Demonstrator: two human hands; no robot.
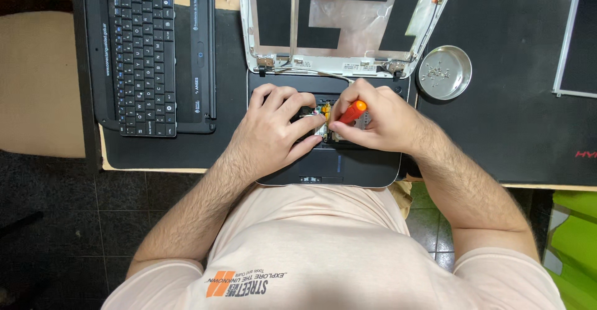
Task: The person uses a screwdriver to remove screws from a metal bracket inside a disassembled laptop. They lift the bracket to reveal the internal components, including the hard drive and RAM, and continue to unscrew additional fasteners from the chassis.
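Note:
A dismantled black laptop base (pixel 348 167) lies at the near edge of the desk, its opened lid shell (pixel 348 18) folded back behind it. My right hand (pixel 379 117) grips an orange-handled screwdriver (pixel 352 111) pointed down into the exposed inside of the base. My left hand (pixel 277 126) rests on the base beside it, fingertips pressing near the same spot by a small circuit part (pixel 323 108). The screwdriver's tip is hidden by my fingers.
A removed black keyboard with its bezel (pixel 149 49) lies at the left on the dark desk mat (pixel 516 98). A round metal dish (pixel 444 72) with several screws sits right of the lid. A screen panel edge (pixel 575 36) lies far right.

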